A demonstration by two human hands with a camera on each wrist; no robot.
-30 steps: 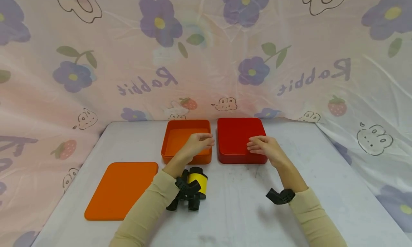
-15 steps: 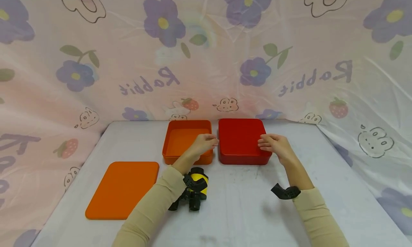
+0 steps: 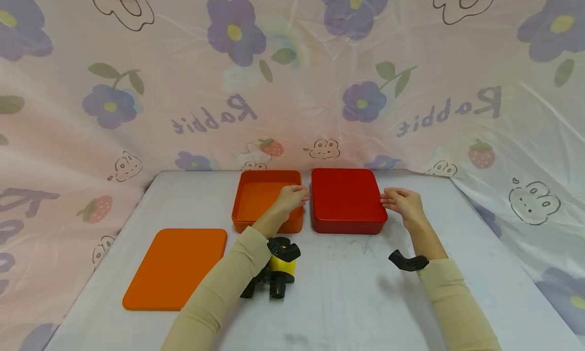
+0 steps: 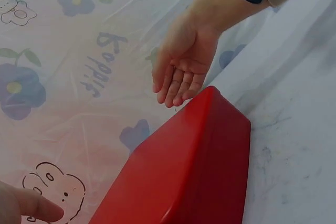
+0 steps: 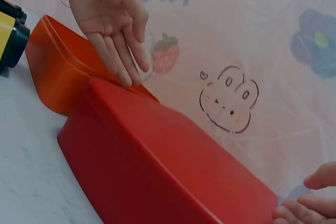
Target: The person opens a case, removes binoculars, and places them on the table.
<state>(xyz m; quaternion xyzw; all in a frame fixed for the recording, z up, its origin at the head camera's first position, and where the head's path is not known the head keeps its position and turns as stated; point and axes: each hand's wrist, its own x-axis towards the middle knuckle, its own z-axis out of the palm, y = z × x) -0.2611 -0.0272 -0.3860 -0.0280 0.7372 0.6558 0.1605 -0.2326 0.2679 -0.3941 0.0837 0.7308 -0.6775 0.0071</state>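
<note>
A red box [image 3: 347,196] stands on the table with a smooth, closed top. My left hand [image 3: 290,198] is over the right side of an open orange box [image 3: 251,201], its fingertips near the red box's left side. On the other side, my right hand [image 3: 404,204] has its fingertips close to the red box's right edge; whether they touch it I cannot tell. Both hands hold nothing, fingers loosely extended, as the left hand [image 5: 113,35] in the right wrist view and the right hand [image 4: 184,66] in the left wrist view show.
Black and yellow binoculars [image 3: 282,267] lie in front of the orange box, partly behind my left wrist. A flat orange lid [image 3: 169,269] lies at the left of the white table [image 3: 338,300]. A patterned curtain [image 3: 301,76] hangs behind.
My right hand has moved right, from over the red box's top to its right edge. The left hand has shifted slightly right, toward the red box. The boxes stay in place.
</note>
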